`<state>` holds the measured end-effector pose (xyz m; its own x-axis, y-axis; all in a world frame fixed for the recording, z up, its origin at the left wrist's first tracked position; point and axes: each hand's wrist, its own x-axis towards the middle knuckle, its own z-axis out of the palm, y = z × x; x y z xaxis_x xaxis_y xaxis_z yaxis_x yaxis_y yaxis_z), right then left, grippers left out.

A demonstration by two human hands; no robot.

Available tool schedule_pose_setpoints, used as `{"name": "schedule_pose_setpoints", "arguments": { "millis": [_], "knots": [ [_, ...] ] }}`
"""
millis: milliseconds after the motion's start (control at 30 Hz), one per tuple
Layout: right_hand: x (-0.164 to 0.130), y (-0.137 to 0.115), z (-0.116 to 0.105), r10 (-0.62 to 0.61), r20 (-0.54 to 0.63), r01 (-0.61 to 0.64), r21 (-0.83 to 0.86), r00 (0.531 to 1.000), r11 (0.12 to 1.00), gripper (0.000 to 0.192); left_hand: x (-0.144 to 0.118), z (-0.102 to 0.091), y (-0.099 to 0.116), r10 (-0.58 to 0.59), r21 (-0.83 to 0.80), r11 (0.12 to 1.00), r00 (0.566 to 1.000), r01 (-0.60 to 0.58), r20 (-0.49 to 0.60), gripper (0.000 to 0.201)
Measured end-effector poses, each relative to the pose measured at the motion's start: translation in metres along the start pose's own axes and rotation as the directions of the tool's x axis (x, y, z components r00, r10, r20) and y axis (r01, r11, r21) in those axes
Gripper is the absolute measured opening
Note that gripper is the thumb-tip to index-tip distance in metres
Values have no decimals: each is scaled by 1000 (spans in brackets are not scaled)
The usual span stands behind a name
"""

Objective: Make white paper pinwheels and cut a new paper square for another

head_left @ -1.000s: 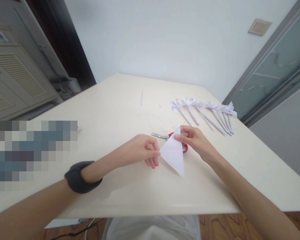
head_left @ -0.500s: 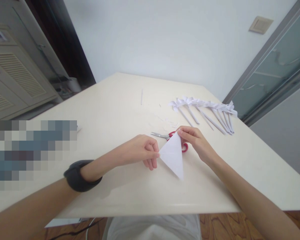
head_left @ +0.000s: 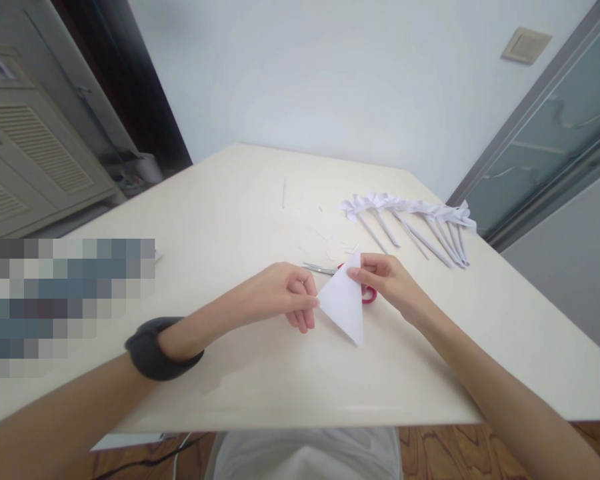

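Paper triangle: white, held up just over the table, in front of the scissors
Table: big, cream
Paper flowers: in a row, far behind the triangle
Left hand: fingers pinch the triangle's left corner
Right hand: fingers pinch its top corner
Scissors: red handles, flat on the table

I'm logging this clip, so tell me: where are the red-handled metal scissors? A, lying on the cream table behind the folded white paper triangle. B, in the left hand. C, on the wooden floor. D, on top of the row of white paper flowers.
A: the red-handled metal scissors lie flat on the cream table, partly hidden behind the folded white paper triangle that the left hand and right hand pinch.
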<state>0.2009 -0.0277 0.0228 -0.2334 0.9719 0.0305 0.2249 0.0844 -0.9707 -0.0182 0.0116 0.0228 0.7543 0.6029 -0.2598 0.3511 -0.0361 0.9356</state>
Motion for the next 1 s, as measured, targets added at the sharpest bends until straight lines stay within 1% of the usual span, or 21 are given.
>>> {"name": "schedule_pose_setpoints", "arguments": {
  "millis": [133, 200, 267, 333, 400, 567, 667, 733, 900, 1000],
  "knots": [
    [0, 3, 3, 6, -55, -6, -9, 998, 1000, 24, 0, -1, 1, -14, -5, 1000, 1000, 14, -5, 17],
    [-1, 3, 3, 0, -61, 0, -9, 998, 1000, 26, 0, -2, 3, -19, -14, 1000, 1000, 19, -23, 18],
    [-1, 4, 2, 17, -22, -17, 6, 1000, 1000, 28, 0, -2, 6, -20, -29, 999, 998, 18, -58, 18],
    [0, 4, 0, 50, 41, -51, 21, 998, 998, 30, 0, -2, 8, -15, -44, 999, 996, 11, -90, 18],
    [0, 5, -1, 67, 79, -69, 25, 995, 997, 31, 0, -3, 8, -5, -52, 999, 995, -1, -104, 17],
    [0, 5, 1, 54, 33, -54, 18, 998, 998, 30, -1, -5, 7, 9, -54, 998, 995, -15, -100, 18],
    [0, 3, 2, 62, 102, -65, 27, 993, 998, 31, -1, -5, 7, 15, -56, 998, 993, -22, -117, 19],
    [0, 3, 2, 69, 119, -71, 10, 990, 997, 29, -1, -5, 8, 16, -58, 998, 992, -23, -123, 18],
    [-1, 6, 3, 80, 36, -80, -24, 996, 997, 33, -1, -5, 8, 17, -55, 998, 990, -25, -141, 16],
    [-1, 7, 3, 79, 73, -80, 6, 994, 997, 34, -1, -7, 9, 19, -55, 998, 985, -29, -169, 16]
  ]
}}
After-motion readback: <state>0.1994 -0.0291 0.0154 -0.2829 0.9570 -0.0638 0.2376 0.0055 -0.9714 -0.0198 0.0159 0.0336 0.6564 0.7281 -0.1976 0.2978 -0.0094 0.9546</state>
